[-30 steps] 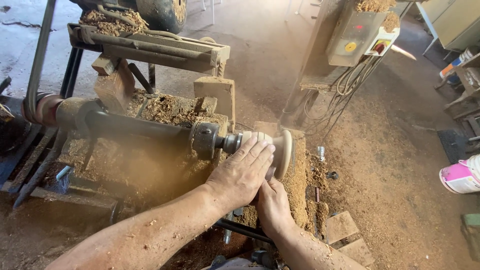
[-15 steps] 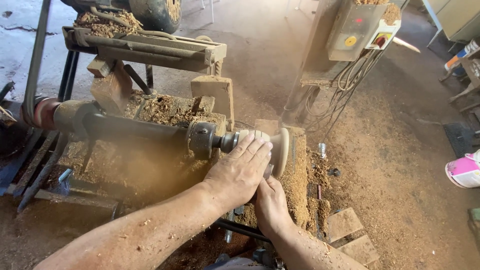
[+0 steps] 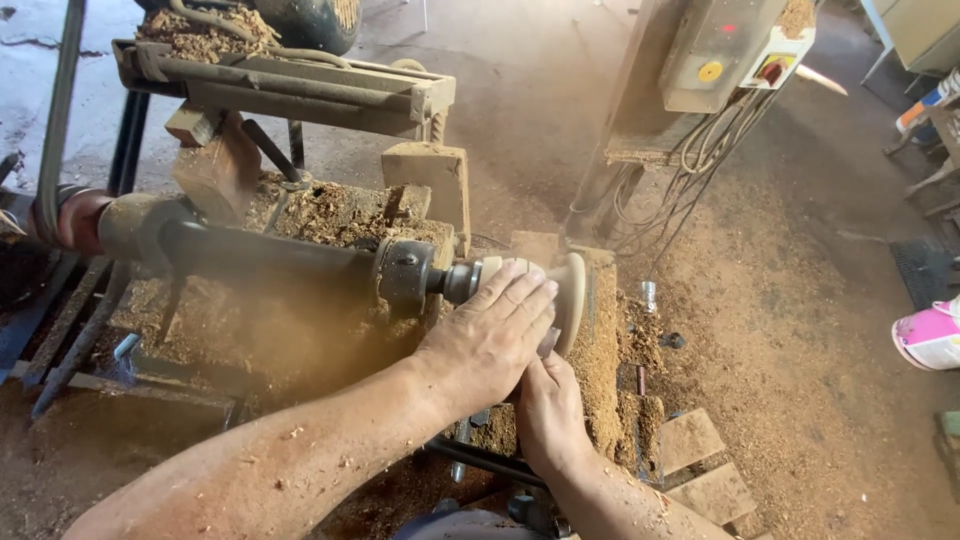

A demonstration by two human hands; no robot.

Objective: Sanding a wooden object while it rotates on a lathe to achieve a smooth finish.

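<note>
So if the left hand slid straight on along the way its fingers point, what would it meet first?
The left hand already lies on the turned wooden piece; its fingers point up and right. Straight on, they would probably meet the piece's wide flared disc, though depth is unclear.

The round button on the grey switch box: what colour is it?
Yellow; the round button shows clearly in the head view.

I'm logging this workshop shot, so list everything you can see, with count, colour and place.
Turned wooden piece: one, pale tan, on the lathe spindle.
Lathe: one, dark metal, dusty, left and centre.
Switch box: one, grey, on the post, top right.
Cables: a bundle, pale, hanging below the box.
Sawdust: brown, all over the floor.
Wood blocks: two, brown, lower right.
Pink-and-white object: one, right edge.
Left hand: over the piece.
Right hand: beneath it.
</note>
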